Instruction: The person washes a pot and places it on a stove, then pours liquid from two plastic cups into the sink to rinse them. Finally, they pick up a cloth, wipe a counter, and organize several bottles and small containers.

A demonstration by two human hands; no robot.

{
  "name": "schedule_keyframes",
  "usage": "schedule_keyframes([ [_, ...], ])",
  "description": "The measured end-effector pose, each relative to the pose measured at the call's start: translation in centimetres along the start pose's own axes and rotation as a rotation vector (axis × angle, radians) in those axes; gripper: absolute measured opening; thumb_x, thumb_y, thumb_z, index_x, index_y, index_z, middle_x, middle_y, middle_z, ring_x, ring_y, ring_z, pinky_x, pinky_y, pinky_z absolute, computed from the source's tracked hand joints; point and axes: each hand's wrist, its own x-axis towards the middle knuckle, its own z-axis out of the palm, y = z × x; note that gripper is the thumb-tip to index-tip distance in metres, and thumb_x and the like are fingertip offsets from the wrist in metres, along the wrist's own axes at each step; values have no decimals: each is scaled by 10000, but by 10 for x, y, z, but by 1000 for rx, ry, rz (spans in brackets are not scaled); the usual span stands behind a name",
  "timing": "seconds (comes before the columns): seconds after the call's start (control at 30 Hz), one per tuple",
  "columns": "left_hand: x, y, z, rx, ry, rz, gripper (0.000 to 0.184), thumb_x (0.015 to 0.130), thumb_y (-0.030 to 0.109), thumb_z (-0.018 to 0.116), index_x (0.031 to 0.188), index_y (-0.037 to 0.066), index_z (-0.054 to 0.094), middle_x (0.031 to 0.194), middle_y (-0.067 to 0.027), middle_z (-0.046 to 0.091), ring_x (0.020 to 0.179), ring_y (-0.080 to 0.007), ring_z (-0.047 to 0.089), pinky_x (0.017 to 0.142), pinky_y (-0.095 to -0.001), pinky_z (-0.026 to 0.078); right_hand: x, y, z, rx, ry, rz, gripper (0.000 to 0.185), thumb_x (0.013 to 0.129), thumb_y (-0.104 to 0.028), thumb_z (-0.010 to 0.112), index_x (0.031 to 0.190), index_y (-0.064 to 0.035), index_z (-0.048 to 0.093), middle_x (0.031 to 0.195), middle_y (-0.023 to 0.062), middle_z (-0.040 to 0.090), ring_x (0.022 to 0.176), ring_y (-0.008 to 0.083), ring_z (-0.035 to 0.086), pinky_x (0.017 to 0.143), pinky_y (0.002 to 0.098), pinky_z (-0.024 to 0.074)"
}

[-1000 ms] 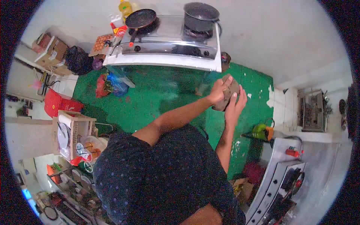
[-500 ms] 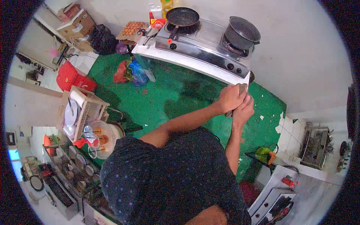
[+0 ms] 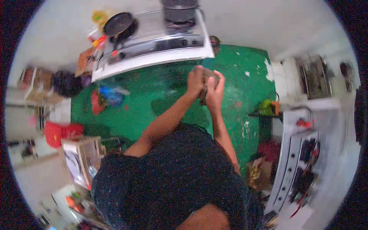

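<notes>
My left hand and my right hand are together over the green floor, in front of the stove's white edge. Between them they hold a small brown cloth, folded or bunched, its lower end hanging below the fingers. The fingers of both hands press around it, and motion blurs their outlines. Beyond the hands, the white-edged stove carries a black frying pan on its left burner and a dark grey pot on its right.
Blue and red bags lie on the floor at left. A red bin and a wooden dish rack stand farther left. On the right are a green-and-orange item, a second stove and a cardboard box.
The camera view has turned and shifted, so the stove appears farther up and left. Both hands still hold the cloth, their grip shifted, with more of it showing between them than half a second ago.
</notes>
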Motion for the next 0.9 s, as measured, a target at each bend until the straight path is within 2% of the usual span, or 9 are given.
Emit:
schedule_keyframes([
  [0.07,-3,30,4,-386,-42,-189,399,965,423,523,1077,52,615,1007,-124,649,865,-283,636,775,-418,513,-19,2,-13,445,-6,59,518,987,-343,535,1375,-21,417,1282,201,529,1129,346,550,1005,398,419],
  [0.2,-6,108,19,-1092,-198,-632,356,968,407,534,1034,66,615,978,-35,622,862,-188,603,782,-368,508,-33,14,-60,-189,210,-180,470,989,-327,530,1323,-1,469,1219,231,577,1087,372,584,975,422,443],
  [0.33,-7,175,29,-525,-499,-146,246,959,297,534,937,70,628,896,-25,605,804,-146,567,749,-329,481,-16,19,-141,-126,427,-46,312,986,-299,535,1067,-12,626,884,232,664,803,367,666,744,429,520],
  [0.4,-15,165,48,-556,-666,-315,235,933,283,554,909,75,660,877,-42,630,847,-167,595,783,-337,481,-31,23,-192,-144,446,29,306,980,-293,557,950,-4,653,752,203,656,710,300,683,666,407,517],
  [0.5,-59,332,42,-890,-592,-636,394,981,401,520,1071,51,676,1059,-104,645,969,-182,581,818,-364,473,-51,32,-243,-234,541,41,350,978,-267,523,780,13,596,706,249,600,658,442,608,610,508,458],
  [0.6,-74,271,124,-392,-837,109,451,1022,382,465,1146,-10,648,1027,-134,652,939,-183,579,819,-355,468,-71,42,-270,-77,590,6,353,979,-245,496,751,16,558,706,265,571,653,456,584,596,512,433],
  [0.73,-107,324,164,-406,-746,132,436,1033,334,460,1094,-55,649,928,-111,668,848,-170,587,784,-332,471,-85,36,-317,-81,749,34,351,979,-257,474,736,-7,514,639,239,537,626,460,566,592,506,430],
  [0.77,-105,330,172,-391,-745,159,439,1036,333,458,1076,-61,648,933,-109,667,842,-170,588,782,-332,478,-89,44,-322,-125,687,156,282,975,-252,494,873,2,561,820,244,595,765,427,598,705,487,461],
  [0.9,-114,340,224,-530,-705,47,431,1032,338,462,1009,-42,665,952,-106,676,856,-151,601,764,-315,484,-91,49,-334,-279,970,-85,350,958,-246,537,1199,8,524,1209,281,491,1094,407,517,943,473,415],
])
